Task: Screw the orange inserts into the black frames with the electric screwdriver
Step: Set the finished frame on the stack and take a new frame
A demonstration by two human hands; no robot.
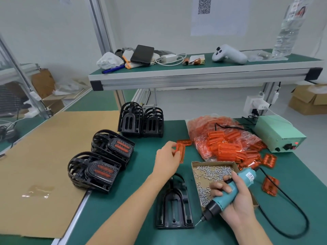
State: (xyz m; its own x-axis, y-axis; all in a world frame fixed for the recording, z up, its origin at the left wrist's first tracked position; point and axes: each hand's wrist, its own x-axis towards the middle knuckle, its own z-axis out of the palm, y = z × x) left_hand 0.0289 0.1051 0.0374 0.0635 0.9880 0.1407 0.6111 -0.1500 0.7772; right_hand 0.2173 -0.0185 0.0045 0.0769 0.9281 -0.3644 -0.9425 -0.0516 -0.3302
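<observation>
orange insert: pinched by left hand fingers
black frame: flat on worktop
right hand: fingers wrapped round electric screwdriver, tip down beside frame

This was a small assembly workshop — a green-matted tabletop on aluminium framing, with a raised shelf at twelve o'clock. A bulk bag of orange inserts lay at two o'clock, a carton of screws at four, stacked black frames at eleven — a power supply at two.
</observation>
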